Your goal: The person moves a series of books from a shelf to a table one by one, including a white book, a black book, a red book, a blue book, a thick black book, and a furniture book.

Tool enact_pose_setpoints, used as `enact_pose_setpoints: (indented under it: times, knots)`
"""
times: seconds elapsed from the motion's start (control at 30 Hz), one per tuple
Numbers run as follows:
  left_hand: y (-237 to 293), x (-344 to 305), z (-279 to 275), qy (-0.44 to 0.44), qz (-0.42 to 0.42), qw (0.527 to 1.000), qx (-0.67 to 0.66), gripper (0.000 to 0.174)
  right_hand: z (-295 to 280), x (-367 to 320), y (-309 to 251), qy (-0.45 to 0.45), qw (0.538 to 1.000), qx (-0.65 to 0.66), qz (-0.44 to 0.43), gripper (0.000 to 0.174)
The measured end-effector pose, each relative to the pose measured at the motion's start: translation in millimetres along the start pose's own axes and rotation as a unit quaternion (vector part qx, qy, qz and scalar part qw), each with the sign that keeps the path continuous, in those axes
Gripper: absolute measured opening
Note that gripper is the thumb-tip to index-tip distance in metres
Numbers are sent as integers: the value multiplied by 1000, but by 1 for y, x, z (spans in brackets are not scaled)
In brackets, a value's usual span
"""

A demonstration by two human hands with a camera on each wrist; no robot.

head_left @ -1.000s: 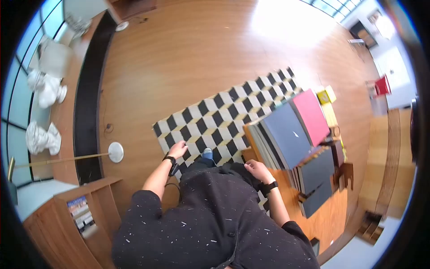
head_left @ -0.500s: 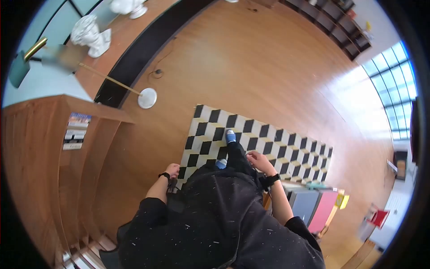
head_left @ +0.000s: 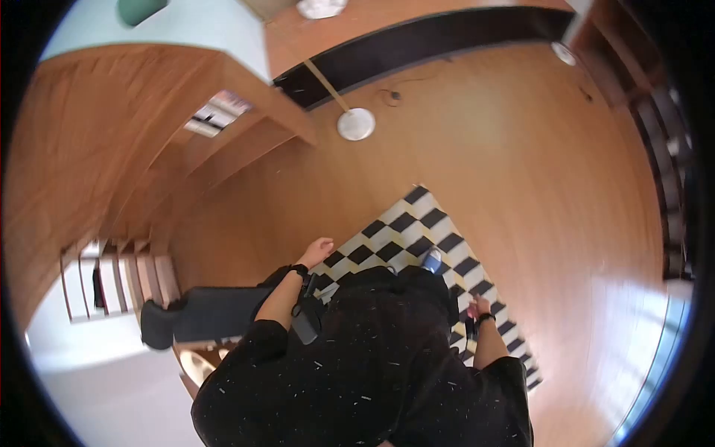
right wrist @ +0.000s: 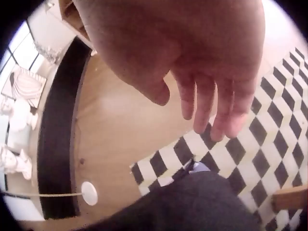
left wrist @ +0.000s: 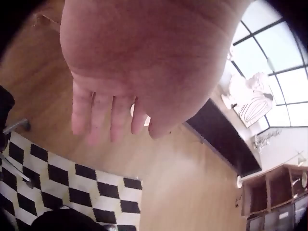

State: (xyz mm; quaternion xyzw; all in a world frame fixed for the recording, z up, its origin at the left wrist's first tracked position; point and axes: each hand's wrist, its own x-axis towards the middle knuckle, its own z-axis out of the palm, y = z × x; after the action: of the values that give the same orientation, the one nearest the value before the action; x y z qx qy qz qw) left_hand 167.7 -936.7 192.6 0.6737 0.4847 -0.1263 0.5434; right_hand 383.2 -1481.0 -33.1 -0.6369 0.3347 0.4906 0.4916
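Observation:
My left hand point(head_left: 318, 252) hangs beside the body above the edge of a black-and-white patterned rug point(head_left: 387, 243). In the left wrist view the palm faces the camera and the fingers point(left wrist: 100, 115) point down, relaxed, with nothing between them. The right hand point(head_left: 480, 306) hangs on the other side, over the rug too. In the right wrist view its fingers point(right wrist: 206, 103) hang loosely, slightly spread, holding nothing. A foot in a blue sock or slipper point(head_left: 431, 259) stands on the rug between the hands.
A wooden shelf unit point(head_left: 246, 97) with several books point(head_left: 217, 114) rises at the left. A lamp's round white base point(head_left: 356, 124) stands on the wooden floor point(head_left: 521, 156). A black office chair point(head_left: 216, 314) is behind at left, and dark shelves point(head_left: 663, 149) line the far right.
The view has swung left as the person turns and steps on the rug. The desk with books has left the head view; the wooden shelf and black chair have come in. Both hands stay free.

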Motion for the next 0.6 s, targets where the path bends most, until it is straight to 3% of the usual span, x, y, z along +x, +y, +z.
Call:
enact_pose_setpoints:
  times: [0.03,0.07,0.13,0.17,0.23,0.3,0.33,0.37,0.43,0.57,0.6]
  knots:
    - [-2,-4,-4,15,28,999,-8,34,-13,21,9,-1,990,-122,-71,34]
    - [-10,-6,-10,32,55,998,-15,33,3,-18,-23,3,998,-54,12,34]
    - [-32,-13,-18,66,46,997,0,33,5,-16,-39,-24,996,-86,20,31]
    - [-56,-11,-20,72,46,996,27,34,11,-20,-52,-11,982,-188,19,34]
    - [-108,-5,-25,103,39,994,18,29,27,-21,-83,-28,968,-245,46,36]
    - [-148,0,-33,25,-11,992,126,25,59,-23,-121,-12,948,-317,23,38]
    - [-152,-5,-38,-6,-49,993,108,22,78,-25,-143,-26,952,-304,5,36]
    - [-162,-1,-38,-23,-140,988,55,24,95,-13,-157,-76,970,-231,-15,35]
    - [-178,9,-53,-91,-175,980,-38,25,143,-20,-186,-62,974,-173,-132,33]
    - [-183,46,-88,-65,-163,984,-34,31,248,-78,-227,-86,963,-123,-222,36]
    - [-190,62,-102,-54,-116,991,-25,30,272,-89,-231,-107,958,-152,-220,37]
